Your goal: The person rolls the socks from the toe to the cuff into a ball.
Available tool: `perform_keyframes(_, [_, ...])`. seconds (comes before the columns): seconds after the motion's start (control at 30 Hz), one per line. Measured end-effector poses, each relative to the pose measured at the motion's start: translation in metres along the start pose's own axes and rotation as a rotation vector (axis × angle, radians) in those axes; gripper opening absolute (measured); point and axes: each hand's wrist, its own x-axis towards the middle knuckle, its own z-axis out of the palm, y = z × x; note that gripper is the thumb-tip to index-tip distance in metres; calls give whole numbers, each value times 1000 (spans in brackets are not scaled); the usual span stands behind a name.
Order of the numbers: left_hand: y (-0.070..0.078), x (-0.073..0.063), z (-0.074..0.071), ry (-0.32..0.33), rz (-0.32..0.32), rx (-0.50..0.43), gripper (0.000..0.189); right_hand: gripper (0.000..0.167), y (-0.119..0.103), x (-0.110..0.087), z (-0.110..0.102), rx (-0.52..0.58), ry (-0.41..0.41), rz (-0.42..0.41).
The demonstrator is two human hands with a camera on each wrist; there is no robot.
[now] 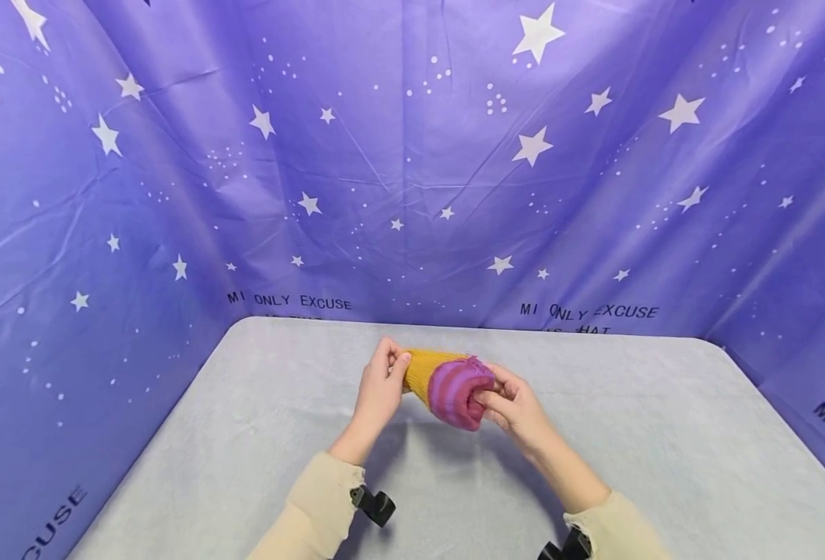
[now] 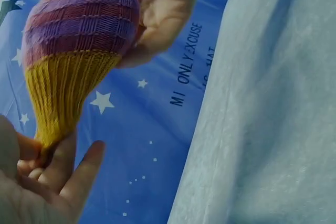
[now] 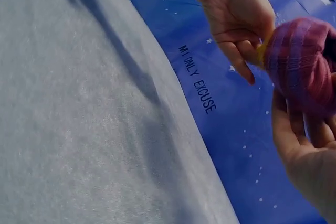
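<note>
A knitted sock [image 1: 454,393], bunched up, is held above the table between both hands. One end is a mustard ribbed cuff [image 2: 58,98]; the rest is a rounded bundle in pink and purple stripes [image 3: 296,59]. My left hand [image 1: 382,381] pinches the cuff's narrow end between thumb and fingers, drawing it to a point in the left wrist view. Around the striped bundle curls my right hand [image 1: 513,408], its thumb at the folded opening and its other fingers behind and beneath. What lies inside the fold is hidden.
A pale grey cloth-covered table [image 1: 244,435] with rounded back corners lies below the hands. Behind it and at both sides hangs a purple-blue curtain [image 1: 398,155] with white stars and printed lettering. Black wrist cameras [image 1: 373,505] sit at the beige sleeves [image 1: 314,505].
</note>
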Motion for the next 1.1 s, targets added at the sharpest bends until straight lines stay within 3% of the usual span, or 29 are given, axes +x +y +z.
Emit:
perform_keyframes(0.23, [0, -7, 2, -307, 12, -90, 17, 45, 1, 1, -8, 154, -81, 59])
perform_keyframes(0.33, [3, -10, 2, -374, 27, -84, 27, 41, 3, 0, -10, 191, -62, 70])
perform_keyframes(0.47, [6, -13, 6, -343, 9, -30, 39, 32, 6, 0, -10, 105, 10, 72])
perform_keyframes(0.67, [6, -16, 16, -258, 28, 98, 35, 26, 6, 1, -6, -31, 115, 111])
perform_keyframes(0.93, [4, -10, 13, -248, 41, -86, 24, 34, -2, -5, -13, 74, 136, 182])
perform_keyframes(1.1, [3, -7, 17, -233, 73, -84, 31, 32, -1, -4, -13, 51, 92, 190])
